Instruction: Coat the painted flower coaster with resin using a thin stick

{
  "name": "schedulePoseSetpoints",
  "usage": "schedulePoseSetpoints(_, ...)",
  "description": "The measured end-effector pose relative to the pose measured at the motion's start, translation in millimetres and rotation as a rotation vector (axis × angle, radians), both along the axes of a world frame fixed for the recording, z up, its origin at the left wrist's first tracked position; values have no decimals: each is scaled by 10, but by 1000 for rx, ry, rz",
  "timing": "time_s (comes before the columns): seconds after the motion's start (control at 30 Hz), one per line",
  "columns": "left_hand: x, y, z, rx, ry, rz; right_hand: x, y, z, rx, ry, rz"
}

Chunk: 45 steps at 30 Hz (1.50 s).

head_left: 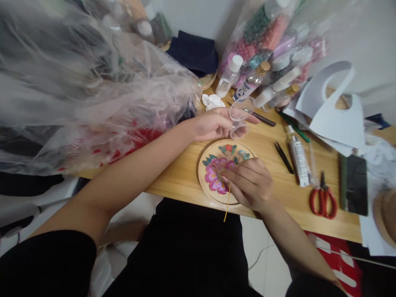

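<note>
My left hand (218,123) grips a small clear plastic cup (241,109) above the far edge of a round wooden plaque (202,181). On the plaque is a raised pink and purple flower (216,181) with gold outlines, with teal leaves and a smaller red flower around it. My right hand (252,181) is over the plaque's right part, fingers pinched on a thin yellow cord (228,202). One end of the cord hangs past the near edge of the table. My right fingers hide part of the flower.
Right of the plaque lie black tweezers (284,157), a white tube (299,159), red-handled scissors (323,200) and a dark phone (355,185). Several bottles (229,78) and white paper cutouts (340,107) stand or lie behind. Clear plastic sheeting (123,95) covers the left side.
</note>
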<state>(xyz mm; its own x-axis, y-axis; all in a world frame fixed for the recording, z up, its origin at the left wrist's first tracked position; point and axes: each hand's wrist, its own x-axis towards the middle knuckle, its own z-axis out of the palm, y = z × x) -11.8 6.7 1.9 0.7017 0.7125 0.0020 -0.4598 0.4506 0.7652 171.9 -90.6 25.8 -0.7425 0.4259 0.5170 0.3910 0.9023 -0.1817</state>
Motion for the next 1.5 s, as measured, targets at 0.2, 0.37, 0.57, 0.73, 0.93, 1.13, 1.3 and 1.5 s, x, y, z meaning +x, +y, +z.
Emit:
schedulePoseSetpoints(0.2, -1, -21, 33, 34, 47, 15, -12, -10, -24, 5, 25, -26)
schedulePoseSetpoints(0.37, -4, -22, 19, 58, 71, 22, -1, 0, -41, -8, 18, -17)
schedulePoseSetpoints(0.57, -14, -22, 26, 69, 92, 4, -27, 22, -41, 23, 35, -10)
schedulePoseSetpoints(0.73, -2, -29, 30, 45, 64, 24, -39, 25, -33, 34, 25, -16)
schedulePoseSetpoints(0.93, 3, -23, 23, 17, 103, 40, -24, 25, 4, 35, 22, -28)
schedulePoseSetpoints(1.13, 4, -29, 72, 0, 98, 21, 38, 14, 45, 28, 110, -137)
schedulePoseSetpoints(1.3, 15, -49, 96, 7, 115, 15, 61, 36, 44, 84, 247, -381)
schedulePoseSetpoints(1.5, 19, -51, 76, 59, 125, -8, -5, 141, 55, 97, 204, -468)
